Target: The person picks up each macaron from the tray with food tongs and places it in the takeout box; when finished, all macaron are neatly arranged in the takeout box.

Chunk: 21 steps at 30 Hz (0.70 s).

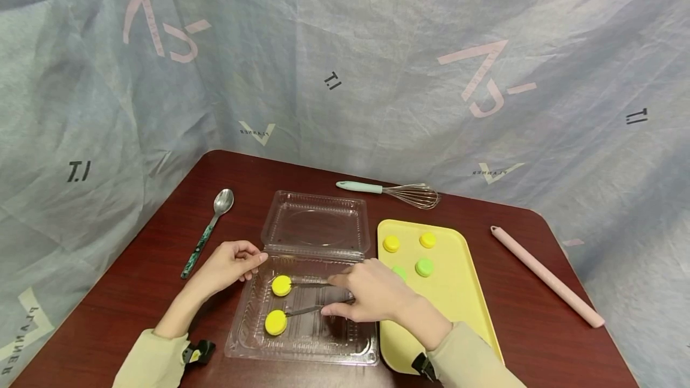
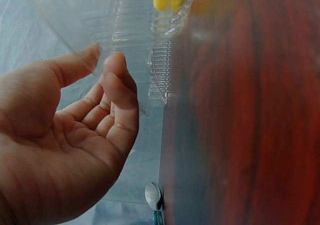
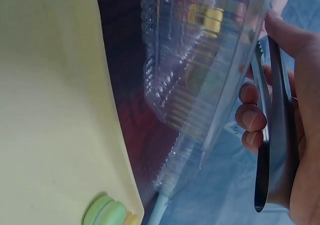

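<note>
Head view, spread tongs [image 1: 306, 311], container edge [image 1: 371, 338] beside tray [image 1: 458, 310]

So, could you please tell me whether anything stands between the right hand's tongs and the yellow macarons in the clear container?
Nothing visible does: the right hand holds the tongs with their tips apparently touching the two yellow macarons, and the lid of the clear container is folded back.

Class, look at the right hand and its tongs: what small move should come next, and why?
Probably the right hand should lift the tongs out of the box. The tongs look spread, one tip by each yellow macaron, seemingly gripping neither, while other macarons lie on the tray.
</note>
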Available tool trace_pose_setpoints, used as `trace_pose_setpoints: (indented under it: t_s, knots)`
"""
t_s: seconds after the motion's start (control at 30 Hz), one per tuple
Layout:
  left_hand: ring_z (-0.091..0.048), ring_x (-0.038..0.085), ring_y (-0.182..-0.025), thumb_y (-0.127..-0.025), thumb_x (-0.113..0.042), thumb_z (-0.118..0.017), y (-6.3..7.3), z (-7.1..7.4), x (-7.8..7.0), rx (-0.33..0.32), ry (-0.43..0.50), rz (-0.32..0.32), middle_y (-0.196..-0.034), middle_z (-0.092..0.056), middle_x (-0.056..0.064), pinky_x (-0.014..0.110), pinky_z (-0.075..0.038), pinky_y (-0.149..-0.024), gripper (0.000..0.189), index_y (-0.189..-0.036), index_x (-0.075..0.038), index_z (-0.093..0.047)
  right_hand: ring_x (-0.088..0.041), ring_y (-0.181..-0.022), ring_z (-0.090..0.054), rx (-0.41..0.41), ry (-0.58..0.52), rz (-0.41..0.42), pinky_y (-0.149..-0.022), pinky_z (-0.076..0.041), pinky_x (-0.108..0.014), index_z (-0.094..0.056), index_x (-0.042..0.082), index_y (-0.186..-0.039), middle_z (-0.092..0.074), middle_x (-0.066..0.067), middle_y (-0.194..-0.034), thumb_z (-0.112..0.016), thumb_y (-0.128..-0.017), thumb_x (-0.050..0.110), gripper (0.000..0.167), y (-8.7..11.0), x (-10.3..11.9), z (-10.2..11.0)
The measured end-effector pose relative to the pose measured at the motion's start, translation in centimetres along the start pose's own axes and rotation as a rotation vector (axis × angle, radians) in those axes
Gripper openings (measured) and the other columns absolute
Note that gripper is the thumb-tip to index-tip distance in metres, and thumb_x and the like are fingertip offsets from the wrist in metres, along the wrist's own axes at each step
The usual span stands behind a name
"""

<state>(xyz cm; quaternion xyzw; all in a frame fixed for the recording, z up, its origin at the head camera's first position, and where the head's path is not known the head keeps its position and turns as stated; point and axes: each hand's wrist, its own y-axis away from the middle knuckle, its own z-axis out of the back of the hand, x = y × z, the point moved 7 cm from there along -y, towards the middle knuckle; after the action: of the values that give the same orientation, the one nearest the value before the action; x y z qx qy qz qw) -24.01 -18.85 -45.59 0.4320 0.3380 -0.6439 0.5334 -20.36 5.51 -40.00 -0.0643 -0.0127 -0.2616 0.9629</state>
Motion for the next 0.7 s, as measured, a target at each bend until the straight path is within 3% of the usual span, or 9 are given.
trace_pose_setpoints:
  t_s: [0.1,0.2,0.4,0.6,0.7]
  knots:
    - [-0.057,0.016,-0.059,-0.096,-0.018,-0.069,0.0,0.0,0.0,0.001,0.0,-0.002,-0.065,-0.059,0.005,0.028,-0.051,-0.055,0.024,-0.092,0.005,-0.065,0.002,-0.045,-0.044,-0.019,0.003,0.002,-0.046,-0.039,-0.018,-0.076,0.012,-0.109,-0.064,0.01,-0.062,-0.06,-0.092,0.061,0.054,0.2,-0.2,0.5]
    - [-0.057,0.016,-0.059,-0.096,-0.018,-0.069,0.0,0.0,0.1,0.003,-0.001,-0.002,-0.065,-0.059,0.005,0.029,-0.051,-0.055,0.024,-0.092,0.005,-0.065,0.004,-0.044,-0.036,-0.039,-0.002,0.005,-0.045,-0.036,-0.017,-0.076,0.012,-0.107,-0.054,0.015,-0.054,-0.063,-0.091,0.06,0.053,0.4,-0.5,0.9]
    - [-0.057,0.016,-0.06,-0.095,-0.019,-0.069,0.0,0.0,0.0,0.004,0.002,0.002,-0.066,-0.059,0.005,0.029,-0.051,-0.055,0.024,-0.092,0.005,-0.065,0.006,-0.05,-0.04,-0.075,-0.016,-0.02,-0.048,-0.041,-0.019,-0.076,0.012,-0.105,-0.055,0.017,-0.062,-0.065,-0.09,0.059,0.051,0.9,-1.4,1.6]
    - [-0.058,0.017,-0.06,-0.095,-0.019,-0.07,0.0,0.0,0.0,0.003,0.004,0.009,-0.065,-0.059,0.005,0.029,-0.051,-0.055,0.024,-0.093,0.005,-0.065,0.001,-0.058,-0.057,-0.091,-0.013,-0.056,-0.06,-0.053,-0.029,-0.076,0.011,-0.108,-0.072,0.008,-0.08,-0.063,-0.092,0.059,0.053,1.6,-2.6,2.3]
    - [-0.057,0.017,-0.06,-0.095,-0.019,-0.07,0.0,0.0,0.0,0.003,0.008,0.013,-0.065,-0.059,0.005,0.028,-0.051,-0.055,0.024,-0.093,0.005,-0.065,0.001,-0.06,-0.058,-0.115,-0.015,-0.057,-0.062,-0.054,-0.029,-0.077,0.011,-0.107,-0.074,0.005,-0.087,-0.065,-0.091,0.057,0.051,1.9,-3.2,2.8]
